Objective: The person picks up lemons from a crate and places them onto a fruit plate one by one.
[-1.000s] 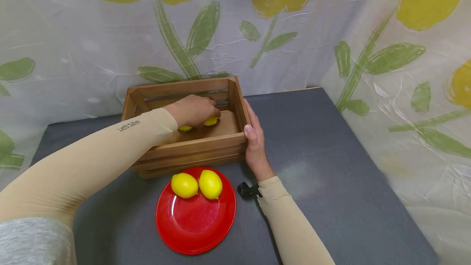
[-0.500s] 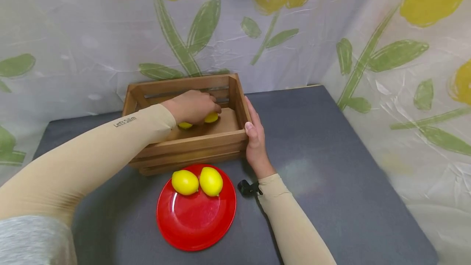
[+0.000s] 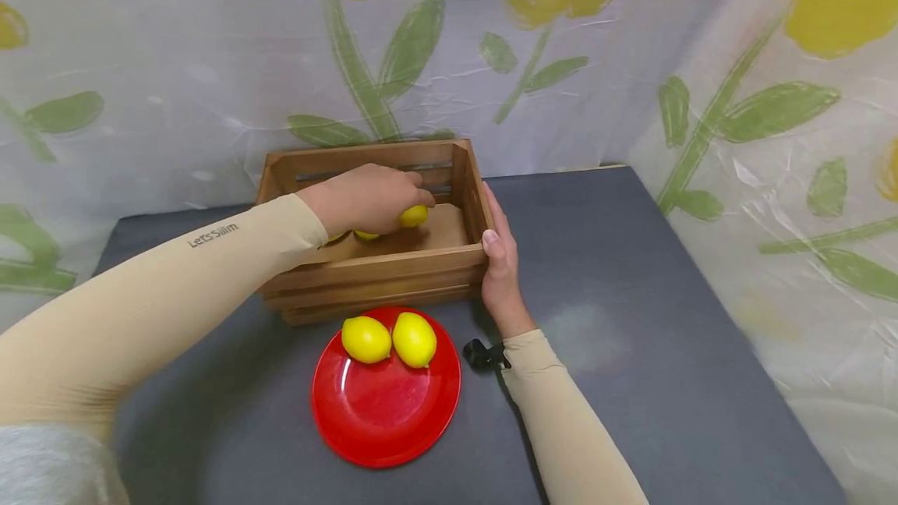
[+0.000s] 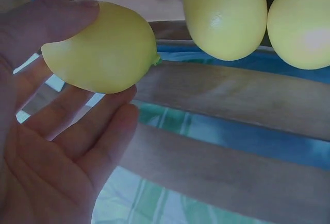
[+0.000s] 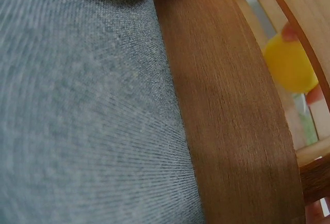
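Note:
My left hand (image 3: 372, 197) reaches into a slatted wooden crate (image 3: 379, 275) and holds a yellow lemon (image 4: 100, 49) between thumb and fingers. Two more lemons (image 4: 226, 18) lie side by side near it in the left wrist view; in the head view the hand and sleeve mostly cover them. Through the slats, the right wrist view shows the held lemon (image 5: 290, 63) with fingertips on it. My right hand (image 3: 501, 267) grips the crate's right end, its thumb at the front corner and its fingers along the outer side.
In front of the crate, a red plate (image 3: 386, 427) bears two lemons (image 3: 390, 340) near its far rim. The dark grey tabletop (image 3: 617, 318) extends to the right. A flower-printed sheet (image 3: 603, 115) hangs behind the table and along its right side.
My left hand and its lemon have risen slightly inside the crate, uncovering more of the lemons below. The head view has shifted a little. My right hand stays on the crate.

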Demonstrator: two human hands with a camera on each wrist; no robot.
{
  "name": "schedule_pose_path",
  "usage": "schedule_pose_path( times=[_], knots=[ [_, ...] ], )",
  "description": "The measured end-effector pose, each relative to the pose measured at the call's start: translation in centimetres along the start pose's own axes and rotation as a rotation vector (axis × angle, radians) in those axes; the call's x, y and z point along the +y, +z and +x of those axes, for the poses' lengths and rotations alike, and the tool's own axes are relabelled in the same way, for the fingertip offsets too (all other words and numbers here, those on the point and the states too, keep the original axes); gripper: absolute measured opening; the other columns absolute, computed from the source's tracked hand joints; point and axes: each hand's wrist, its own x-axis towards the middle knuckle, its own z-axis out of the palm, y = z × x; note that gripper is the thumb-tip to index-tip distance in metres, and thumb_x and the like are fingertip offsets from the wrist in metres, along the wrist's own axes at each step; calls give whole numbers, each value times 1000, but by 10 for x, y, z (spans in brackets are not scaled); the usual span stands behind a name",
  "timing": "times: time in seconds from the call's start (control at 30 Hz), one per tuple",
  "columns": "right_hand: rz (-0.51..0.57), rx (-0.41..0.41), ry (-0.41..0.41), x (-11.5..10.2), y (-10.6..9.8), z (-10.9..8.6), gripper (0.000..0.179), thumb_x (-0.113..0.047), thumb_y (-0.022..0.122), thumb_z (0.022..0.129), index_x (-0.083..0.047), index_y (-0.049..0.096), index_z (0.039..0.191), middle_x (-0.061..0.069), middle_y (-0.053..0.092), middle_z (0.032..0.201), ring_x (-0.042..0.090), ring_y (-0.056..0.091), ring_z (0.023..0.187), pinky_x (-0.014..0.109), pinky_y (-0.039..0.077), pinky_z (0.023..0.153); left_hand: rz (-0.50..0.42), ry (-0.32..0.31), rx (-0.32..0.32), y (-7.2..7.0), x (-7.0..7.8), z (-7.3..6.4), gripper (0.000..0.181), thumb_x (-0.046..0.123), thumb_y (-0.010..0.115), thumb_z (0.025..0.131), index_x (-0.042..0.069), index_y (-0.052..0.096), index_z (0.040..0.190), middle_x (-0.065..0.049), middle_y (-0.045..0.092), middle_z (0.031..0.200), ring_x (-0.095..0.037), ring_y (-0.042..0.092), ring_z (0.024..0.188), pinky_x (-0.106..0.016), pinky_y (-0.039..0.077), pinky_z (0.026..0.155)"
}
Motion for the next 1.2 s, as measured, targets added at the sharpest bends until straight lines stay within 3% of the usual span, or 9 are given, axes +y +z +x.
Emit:
schedule_pose_path(
  times=[0.33, 0.63, 1.03, 1.2],
  knots=[
    [17, -7, 13, 9, -1, 5, 74, -48, 38, 97, -36, 36, 169, -8, 36, 174, 25, 39, 152, 61, 33, 122, 29, -8, 46, -15, 9, -23, 55, 12, 77, 94, 20, 66, 148, -12, 69, 135, -32, 71, 111, -50, 61, 100],
    [38, -18, -12, 10, -5, 9, 72, -39, 37, 97, -31, 37, 169, -5, 37, 174, 26, 41, 152, 60, 32, 122, 51, -38, 106, -28, 10, -56, 57, 18, 82, 93, 22, 65, 147, -10, 68, 130, -34, 68, 109, -51, 59, 102],
    [83, 4, -27, 16, -22, 19, 74, -43, 39, 96, -29, 39, 169, -6, 37, 174, 26, 38, 153, 60, 28, 122, 70, 12, 303, -40, 35, -99, 55, 14, 86, 89, 22, 70, 142, -10, 69, 131, -34, 69, 114, -50, 58, 104],
    [89, 11, -55, 16, -27, 21, 76, -43, 39, 95, -25, 39, 169, -2, 37, 175, 25, 37, 154, 57, 25, 124, 89, -12, 314, -40, 45, -113, 54, 14, 85, 88, 22, 70, 139, -10, 69, 131, -33, 69, 113, -47, 59, 99]
  ],
)
